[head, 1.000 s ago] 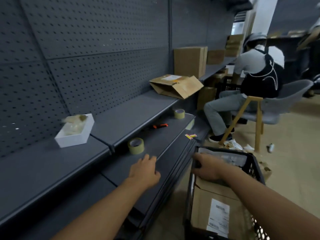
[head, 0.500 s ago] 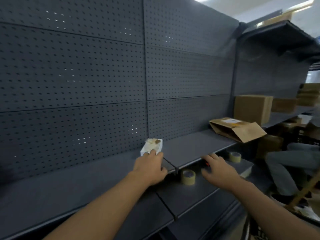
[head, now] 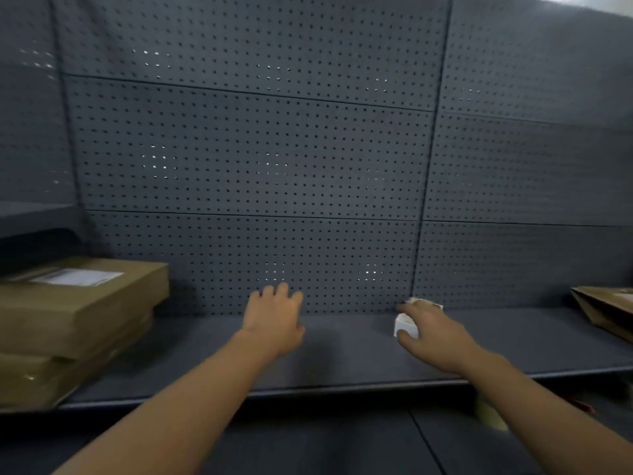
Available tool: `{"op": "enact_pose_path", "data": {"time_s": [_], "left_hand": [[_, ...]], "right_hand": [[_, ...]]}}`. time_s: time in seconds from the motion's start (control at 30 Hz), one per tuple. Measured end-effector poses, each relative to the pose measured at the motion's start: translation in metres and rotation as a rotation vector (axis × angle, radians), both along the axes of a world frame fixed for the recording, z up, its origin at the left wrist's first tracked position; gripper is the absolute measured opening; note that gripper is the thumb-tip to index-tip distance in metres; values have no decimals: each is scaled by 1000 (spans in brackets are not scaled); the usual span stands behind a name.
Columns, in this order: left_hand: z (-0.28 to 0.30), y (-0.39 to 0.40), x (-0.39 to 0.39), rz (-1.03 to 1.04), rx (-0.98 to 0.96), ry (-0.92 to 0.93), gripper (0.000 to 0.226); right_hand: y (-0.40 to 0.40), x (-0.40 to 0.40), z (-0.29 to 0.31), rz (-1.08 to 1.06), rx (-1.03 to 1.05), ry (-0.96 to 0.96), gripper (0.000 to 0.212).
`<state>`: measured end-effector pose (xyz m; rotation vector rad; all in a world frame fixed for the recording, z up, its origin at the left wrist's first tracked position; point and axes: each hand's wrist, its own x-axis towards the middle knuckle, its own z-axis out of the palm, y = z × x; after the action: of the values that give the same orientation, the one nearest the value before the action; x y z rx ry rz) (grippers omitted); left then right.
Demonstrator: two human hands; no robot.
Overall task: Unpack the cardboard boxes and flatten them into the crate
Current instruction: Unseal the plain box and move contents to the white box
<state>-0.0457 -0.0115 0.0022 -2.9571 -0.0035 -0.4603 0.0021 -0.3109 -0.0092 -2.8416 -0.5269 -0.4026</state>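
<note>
Reaching over the shelf [head: 342, 351], left hand [head: 274, 323] and right hand [head: 430, 341] hold nothing, fingers loosely apart. Stacked cardboard boxes [head: 78, 317] lie at 9 o'clock: probably stiff, sealed, moderately heavy. Grip opposite side edges.

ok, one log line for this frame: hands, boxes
left hand: open, over shelf | right hand: open, at small white box | stacked cardboard boxes: far left, untouched

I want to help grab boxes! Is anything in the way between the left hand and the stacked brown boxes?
Nothing visible. Only bare grey shelf lies between the left hand and the stacked cardboard boxes. The small white box sits on the other side, by the right hand.
</note>
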Motion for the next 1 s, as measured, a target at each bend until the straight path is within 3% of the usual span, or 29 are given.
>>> {"op": "enact_pose_path", "data": {"time_s": [0.27,0.63,1.0], "left_hand": [[18,112,-31,224,71,-94,49],[38,229,-114,572,-8,-211,51],[24,360,-151,696,-440,-235,49]], "right_hand": [[89,40,12,152,-63,26,57],[281,50,5,419,-11,46,51],[417,24,-2,516,213,132,35]]}}
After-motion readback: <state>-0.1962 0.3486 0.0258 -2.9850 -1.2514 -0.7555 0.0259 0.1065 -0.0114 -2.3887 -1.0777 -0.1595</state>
